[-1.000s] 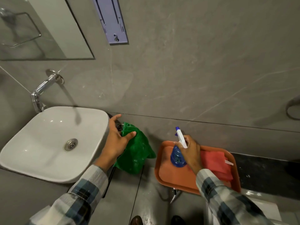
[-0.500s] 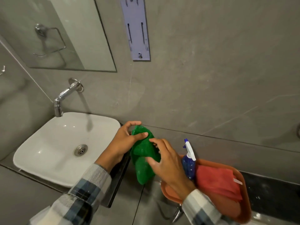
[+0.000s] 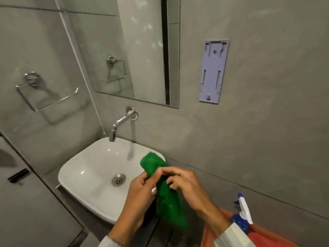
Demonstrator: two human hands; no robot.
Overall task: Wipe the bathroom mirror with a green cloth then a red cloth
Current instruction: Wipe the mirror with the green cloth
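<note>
The green cloth (image 3: 166,198) hangs bunched between both hands over the right edge of the sink. My left hand (image 3: 140,191) grips it from the left, and my right hand (image 3: 187,186) pinches it from the right, fingers closed on its upper fold. The mirror (image 3: 131,50) is on the grey wall above the tap, up and to the left of my hands. A red cloth (image 3: 267,238) lies in the orange tray (image 3: 207,234) at the bottom right, partly hidden by my right sleeve.
A white sink (image 3: 85,179) with a chrome tap (image 3: 119,123) sits below the mirror. A blue spray bottle (image 3: 242,216) stands in the tray. A lilac wall bracket (image 3: 212,72) hangs right of the mirror. A chrome towel ring (image 3: 44,93) is on the left wall.
My right hand left the spray bottle and joined my left hand on the green cloth. The cloth was lifted from beside the sink. My view swung up and left toward the mirror.
</note>
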